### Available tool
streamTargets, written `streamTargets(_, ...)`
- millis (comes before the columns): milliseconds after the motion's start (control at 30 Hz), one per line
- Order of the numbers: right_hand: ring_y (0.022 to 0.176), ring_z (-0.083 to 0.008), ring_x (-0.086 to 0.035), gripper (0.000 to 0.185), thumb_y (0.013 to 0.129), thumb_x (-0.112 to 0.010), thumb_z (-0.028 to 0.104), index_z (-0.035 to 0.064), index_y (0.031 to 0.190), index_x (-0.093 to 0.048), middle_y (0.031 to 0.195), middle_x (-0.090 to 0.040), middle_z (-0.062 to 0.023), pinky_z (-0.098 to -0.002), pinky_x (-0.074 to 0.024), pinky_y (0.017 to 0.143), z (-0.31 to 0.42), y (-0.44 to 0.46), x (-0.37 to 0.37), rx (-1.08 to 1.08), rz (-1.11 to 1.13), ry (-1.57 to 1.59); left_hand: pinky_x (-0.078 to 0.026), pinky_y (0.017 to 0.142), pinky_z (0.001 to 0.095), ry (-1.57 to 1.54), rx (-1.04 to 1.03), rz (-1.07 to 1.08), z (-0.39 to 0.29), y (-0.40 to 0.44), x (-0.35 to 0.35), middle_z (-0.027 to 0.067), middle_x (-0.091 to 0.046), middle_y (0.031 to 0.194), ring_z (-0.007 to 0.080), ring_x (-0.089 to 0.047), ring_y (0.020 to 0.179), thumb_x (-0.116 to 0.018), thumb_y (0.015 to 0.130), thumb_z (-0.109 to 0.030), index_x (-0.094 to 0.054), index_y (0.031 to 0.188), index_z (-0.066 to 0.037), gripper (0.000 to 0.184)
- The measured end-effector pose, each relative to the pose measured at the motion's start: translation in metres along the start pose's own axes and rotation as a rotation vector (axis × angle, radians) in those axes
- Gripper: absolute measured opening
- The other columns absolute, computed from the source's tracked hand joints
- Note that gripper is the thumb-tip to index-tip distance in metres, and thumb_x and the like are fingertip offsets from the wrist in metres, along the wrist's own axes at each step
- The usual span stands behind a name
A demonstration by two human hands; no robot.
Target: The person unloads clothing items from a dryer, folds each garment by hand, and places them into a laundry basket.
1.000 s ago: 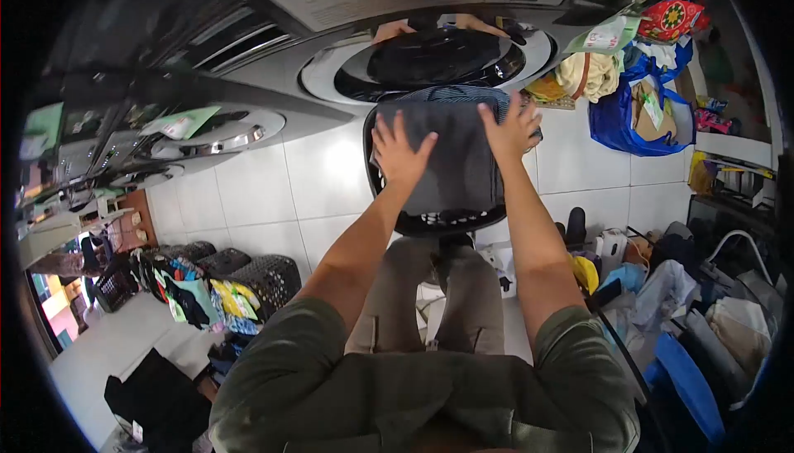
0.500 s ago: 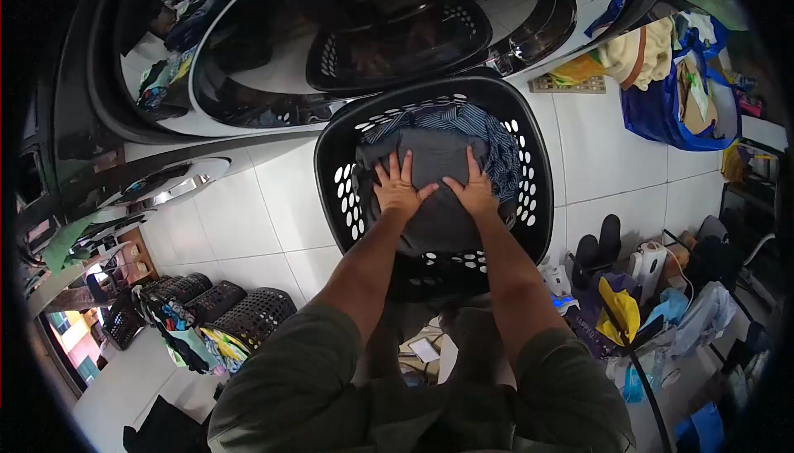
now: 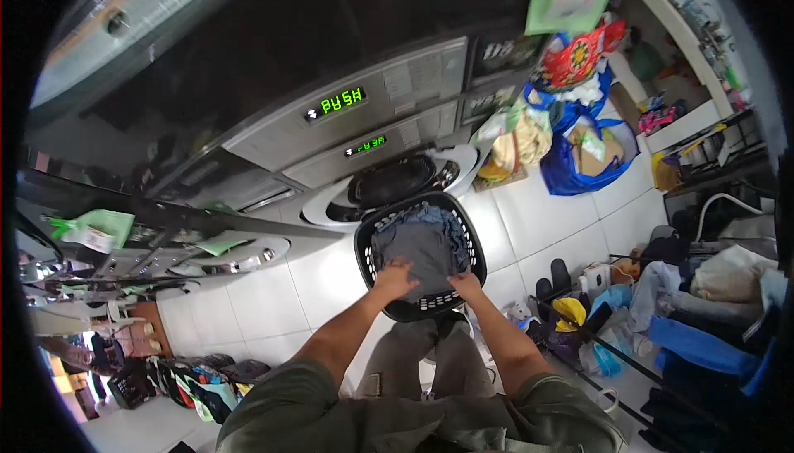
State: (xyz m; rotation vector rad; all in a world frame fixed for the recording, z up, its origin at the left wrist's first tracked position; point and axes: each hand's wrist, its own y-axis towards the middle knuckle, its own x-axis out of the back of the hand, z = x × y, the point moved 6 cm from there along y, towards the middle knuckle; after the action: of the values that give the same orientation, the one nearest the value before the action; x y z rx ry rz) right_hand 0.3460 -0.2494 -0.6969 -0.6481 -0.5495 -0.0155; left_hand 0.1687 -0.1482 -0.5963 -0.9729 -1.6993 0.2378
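A black laundry basket point(image 3: 397, 312) with round holes in its sides stands on the floor before my legs. Inside it lies a dark grey cloth point(image 3: 418, 242) on top, with blue patterned clothing point(image 3: 453, 225) showing at the far and right sides. My left hand point(image 3: 397, 279) rests on the near left part of the grey cloth, fingers apart. My right hand point(image 3: 465, 286) touches the near right edge of the cloth, close to the basket rim. Its fingers are small and slightly blurred but look extended, with nothing visible in them.
Directly beyond the basket stand stacked laundry machines point(image 3: 347, 134) with green displays. A blue bag point(image 3: 571, 163) sits to the right on the tiled floor point(image 3: 318, 283). Piled clothes point(image 3: 703, 345), a yellow item point(image 3: 569, 312) and dark footwear point(image 3: 552, 279) lie at right; baskets with clothes point(image 3: 203, 383) at left.
The view has tilted up and back, bringing the machines' displays into sight. Both hands have shifted from the middle of the grey cloth towards its near side.
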Motion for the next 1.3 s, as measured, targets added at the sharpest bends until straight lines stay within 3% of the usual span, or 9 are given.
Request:
streamTargets(133,0.066,-0.0109,-0.052,0.022,0.080,-0.054,0.024,0.0030,0.079,-0.061,0.068,-0.057,-0.0039,-0.0251,-0.0412,0.061,0.155,-0.036,0.189,0.220,-0.574,0.447,-0.027,0.096,0.0521,0.140,-0.372,-0.471,-0.124,-0.073,0.164,0.0140,-0.033,0.132,0.0332,-0.030,0.123,-0.064,0.070,-0.031,-0.048,0.116,-0.013,0.052)
streamTargets(233,0.077,-0.0111,-0.052,0.017,0.080,-0.058,0.012,0.0006,0.092,-0.057,0.088,-0.057,-0.0034,-0.0228,-0.0414,0.071,0.278,-0.081,0.342,0.483,-0.846,0.931,-0.028,0.094,0.0522,0.081,-0.538,-0.783,-0.184,-0.111,0.278,0.0147,-0.037,0.129,0.0346,-0.033,0.120,-0.064,0.069,-0.024,-0.051,0.109,-0.009,0.045)
streamTargets(400,0.081,-0.0165,-0.052,0.045,0.072,-0.070,0.022,-0.0021,0.105,-0.051,0.099,-0.053,-0.0100,-0.0269,-0.0418,0.074,0.408,-0.111,0.455,0.847,-1.121,0.722,-0.035,0.092,0.0408,-0.103,-0.645,-0.877,-0.220,-0.150,0.328,0.0176,-0.042,0.124,0.0360,-0.041,0.113,-0.065,0.068,-0.016,-0.052,0.107,-0.004,0.043)
streamTargets(467,0.096,-0.0263,-0.046,0.056,0.060,-0.076,0.030,-0.0035,0.097,-0.052,0.098,-0.050,-0.0144,-0.0365,-0.0361,0.085,0.422,-0.111,0.447,0.514,-1.332,0.332,-0.036,0.093,0.0378,-0.144,-0.635,-0.749,-0.218,-0.158,0.305,0.0189,-0.041,0.125,0.0353,-0.042,0.113,-0.065,0.069,-0.016,-0.051,0.107,-0.003,0.043)
streamTargets(600,0.091,-0.0318,-0.048,0.040,0.063,-0.073,0.024,0.0002,0.087,-0.052,0.097,-0.050,-0.0150,-0.0385,-0.0387,0.077,0.427,-0.111,0.426,0.580,-1.252,0.574,-0.044,0.084,0.0356,-0.134,-0.503,-0.598,-0.176,-0.169,0.246,0.0179,-0.042,0.124,0.0334,-0.049,0.104,-0.064,0.072,-0.022,-0.053,0.107,-0.007,0.041)
streamTargets(700,0.071,-0.0339,-0.055,0.018,0.071,-0.057,0.001,0.0014,0.088,-0.052,0.089,-0.052,-0.0142,-0.0374,-0.0450,0.060,0.439,-0.151,0.409,0.696,-1.564,0.470,-0.046,0.079,0.0357,-0.149,-0.267,-0.424,-0.132,-0.185,0.210,0.0146,-0.045,0.123,0.0308,-0.053,0.101,-0.065,0.072,-0.023,-0.053,0.108,-0.009,0.040)
streamTargets(1133,0.078,-0.0357,-0.054,0.015,0.075,-0.055,0.004,0.0010,0.089,-0.051,0.090,-0.052,-0.0157,-0.0395,-0.0459,0.065,0.449,-0.155,0.389,0.777,-1.532,0.405,-0.044,0.083,0.0356,-0.157,-0.179,-0.301,-0.125,-0.202,0.173,0.0153,-0.045,0.123,0.0318,-0.052,0.102,-0.065,0.073,-0.025,-0.053,0.109,-0.009,0.042)
streamTargets(1267,0.069,-0.0356,-0.052,0.020,0.073,-0.059,0.006,-0.0001,0.090,-0.050,0.079,-0.052,-0.0148,-0.0363,-0.0444,0.062,0.434,-0.146,0.381,0.691,-1.523,0.438,-0.033,0.093,0.0462,-0.007,-0.349,-0.612,-0.139,-0.203,0.234,0.0217,-0.036,0.129,0.0371,-0.037,0.117,-0.070,0.065,-0.024,-0.045,0.116,-0.006,0.060)
streamTargets(1300,0.061,-0.0273,-0.052,0.016,0.074,-0.058,0.006,0.0007,0.088,-0.051,0.074,-0.051,-0.0096,-0.0339,-0.0446,0.057,0.428,-0.145,0.378,0.760,-1.287,0.980,-0.023,0.098,0.0504,0.027,-0.208,-0.720,-0.156,-0.221,0.279,0.0215,-0.028,0.134,0.0389,-0.026,0.124,-0.072,0.062,-0.023,-0.042,0.120,-0.007,0.067)
